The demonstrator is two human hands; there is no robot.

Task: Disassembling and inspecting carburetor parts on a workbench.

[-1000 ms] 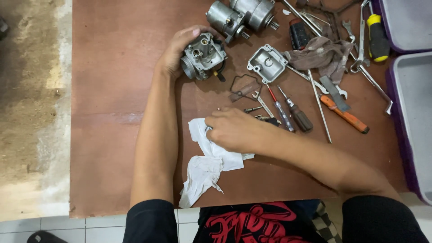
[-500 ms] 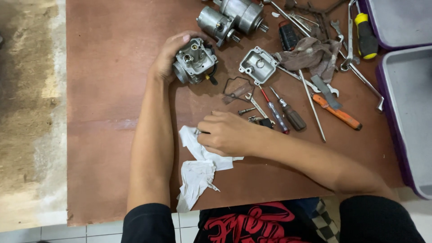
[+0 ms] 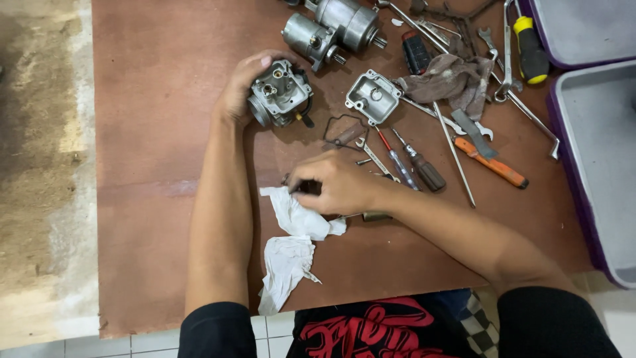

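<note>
My left hand cups the grey cast-metal carburettor body; right fingers pinch something small above the crumpled white rag. I should keep both steady.

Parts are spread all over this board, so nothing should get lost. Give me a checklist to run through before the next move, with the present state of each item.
1. Left hand steadies the carburetor body: ok, it grips the body from the left side.
2. Carburetor body sits open side up: ok, jets face upward.
3. Right hand has its small part secure: cannot tell, the fingers hide it.
4. White rag within reach: ok, it lies just under the right hand.
5. Float bowl set aside, apart from the body: ok.
6. Screwdrivers clear of the right hand: not ok, they lie right beside it.
</note>
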